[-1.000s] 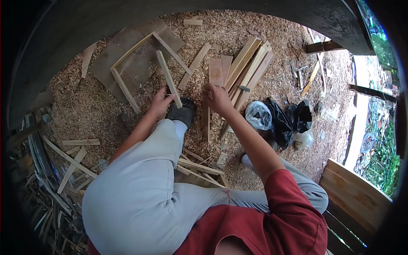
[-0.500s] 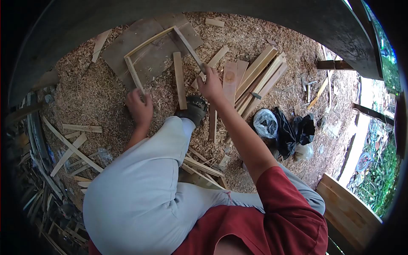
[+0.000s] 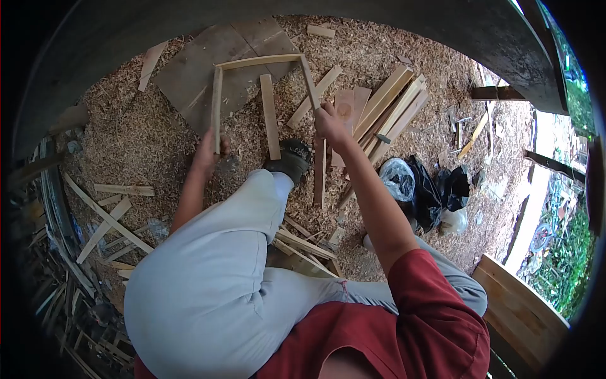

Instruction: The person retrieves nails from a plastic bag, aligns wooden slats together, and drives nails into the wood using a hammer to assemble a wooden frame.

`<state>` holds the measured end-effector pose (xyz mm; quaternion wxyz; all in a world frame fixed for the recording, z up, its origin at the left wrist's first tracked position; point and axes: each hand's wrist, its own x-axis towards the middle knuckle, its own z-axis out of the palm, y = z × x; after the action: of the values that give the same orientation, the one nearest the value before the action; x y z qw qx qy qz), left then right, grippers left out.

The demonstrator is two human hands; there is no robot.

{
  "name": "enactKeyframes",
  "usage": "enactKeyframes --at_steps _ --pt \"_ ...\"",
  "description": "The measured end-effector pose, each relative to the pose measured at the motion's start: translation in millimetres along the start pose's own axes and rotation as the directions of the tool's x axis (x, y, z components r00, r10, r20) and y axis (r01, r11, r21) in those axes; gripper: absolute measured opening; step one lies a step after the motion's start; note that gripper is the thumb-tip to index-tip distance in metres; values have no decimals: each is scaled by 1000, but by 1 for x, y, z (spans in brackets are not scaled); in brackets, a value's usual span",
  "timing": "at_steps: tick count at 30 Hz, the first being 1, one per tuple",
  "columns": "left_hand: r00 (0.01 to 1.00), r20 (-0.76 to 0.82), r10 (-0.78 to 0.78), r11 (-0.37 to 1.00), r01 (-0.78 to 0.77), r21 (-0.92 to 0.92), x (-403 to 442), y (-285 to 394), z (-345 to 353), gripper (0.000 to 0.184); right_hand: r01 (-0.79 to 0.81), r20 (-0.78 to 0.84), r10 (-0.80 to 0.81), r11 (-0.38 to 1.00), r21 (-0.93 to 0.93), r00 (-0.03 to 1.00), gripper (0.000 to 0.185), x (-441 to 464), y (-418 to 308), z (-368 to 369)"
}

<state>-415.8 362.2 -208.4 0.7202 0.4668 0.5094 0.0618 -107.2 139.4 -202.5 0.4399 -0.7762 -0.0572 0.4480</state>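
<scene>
A three-sided wooden frame (image 3: 259,61) is held between my hands, its open side toward me. My left hand (image 3: 207,153) grips the near end of its left side piece, the fingers wrapped round the wood. Closed on the near end of the right side piece is my right hand (image 3: 331,127). Below the frame's middle, a loose wooden slat (image 3: 269,117) lies with its near end by my shoe (image 3: 291,160). The far part of the frame is over a flat brown board (image 3: 189,79) on the ground.
Wood shavings cover the ground. A stack of planks (image 3: 386,104) with a hammer (image 3: 382,138) on it lies to the right, near black plastic bags (image 3: 424,192). Crossed wooden strips (image 3: 104,228) lie at left. More tools (image 3: 459,129) are farther right.
The frame has turned clockwise and shifted right, so its far piece now runs nearly level across. My right hand moved right and slightly nearer; my left hand's grip on the wood changed.
</scene>
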Motion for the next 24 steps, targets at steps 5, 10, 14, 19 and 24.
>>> enactKeyframes --at_steps 5,10,14,19,24 --pt "982 177 -61 988 85 -133 7 12 11 42 262 42 -260 964 -52 965 28 5 44 -16" --pt "999 43 24 983 -16 -184 17 -11 34 40 195 -140 -181 976 99 974 32 -35 23 3" --pt "996 52 71 976 -59 -211 14 -14 43 39 226 -191 -193 960 164 962 35 -44 28 6" --pt "986 63 157 962 -138 -236 7 -10 52 37 235 -193 -186 932 275 963 34 -50 23 6" --pt "983 53 178 966 -164 -201 -2 -5 63 36 317 -247 -269 931 180 931 30 -24 41 5"
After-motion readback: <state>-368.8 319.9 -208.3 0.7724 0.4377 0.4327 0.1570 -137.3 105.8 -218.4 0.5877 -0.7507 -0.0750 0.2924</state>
